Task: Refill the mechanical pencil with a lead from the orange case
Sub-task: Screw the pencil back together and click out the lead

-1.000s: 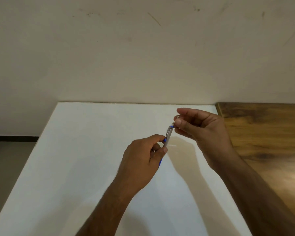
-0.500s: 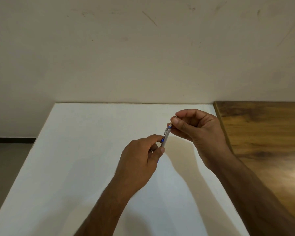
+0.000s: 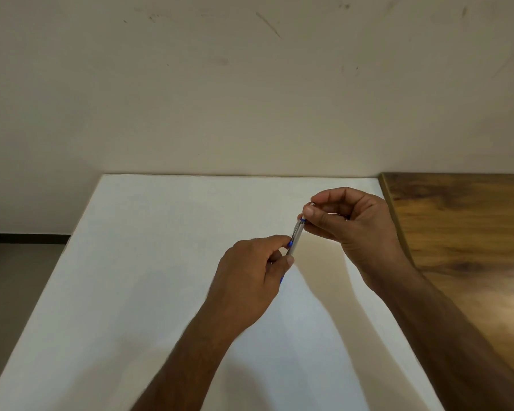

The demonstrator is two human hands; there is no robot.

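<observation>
**Operator:** Head view, centre right of the frame: I see the left hand (image 3: 250,280) curled round the lower barrel of the mechanical pencil (image 3: 295,238), thumb and forefinger pinching it, with a bit of blue showing below the fist.

**Colleague:** And the other one?

**Operator:** The right hand (image 3: 350,226) sits just up and right of it, fingers bent, thumb and forefinger closed at the pencil's top end by the blue ring. Something small and pale shows between those fingertips; I cannot tell whether it is the cap or a lead.

**Colleague:** How does the pencil lie?

**Operator:** Tilted, top end toward the upper right, held in the air between the two hands above the white table (image 3: 149,262).

**Colleague:** Where is the orange case?

**Operator:** I cannot find it in this view.

**Colleague:** Further out?

**Operator:** Both forearms come in from the bottom edge. A wooden surface (image 3: 463,232) adjoins the table along the right side of the frame, a scuffed beige wall (image 3: 220,99) fills the upper half, and a strip of grey floor (image 3: 15,280) shows at the left.
</observation>
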